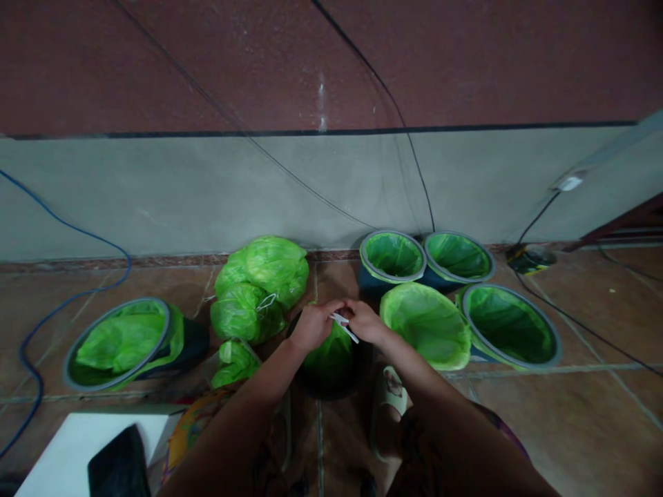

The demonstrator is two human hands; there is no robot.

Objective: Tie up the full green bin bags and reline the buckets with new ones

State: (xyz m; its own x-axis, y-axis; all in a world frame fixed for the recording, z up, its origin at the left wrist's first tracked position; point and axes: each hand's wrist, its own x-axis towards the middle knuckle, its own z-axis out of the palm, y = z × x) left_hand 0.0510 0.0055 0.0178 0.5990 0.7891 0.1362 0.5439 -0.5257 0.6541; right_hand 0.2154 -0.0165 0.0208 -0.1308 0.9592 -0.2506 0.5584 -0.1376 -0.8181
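Note:
Over a dark bin (336,392) between my feet, my left hand (315,326) and my right hand (364,321) meet with their fingers closed. Both pinch a white drawstring (346,327) that sticks out between them. Below it, a bright green trash bag (327,359) hangs down into the bin. Tied, puffed-up green bags (259,276) lie just beyond my left hand, one with a white string loop on top. To the right of my right hand stands a bin lined with a green bag (425,328). My fingertips are partly hidden behind the hands.
More lined bins stand at the right, two by the wall (392,254) (458,257) and one nearer (510,324). At the left a lined bin (168,324) lies tilted. A phone (119,464) rests on a white box (56,452). A blue cable (77,297) and black cords (585,324) cross the tiles.

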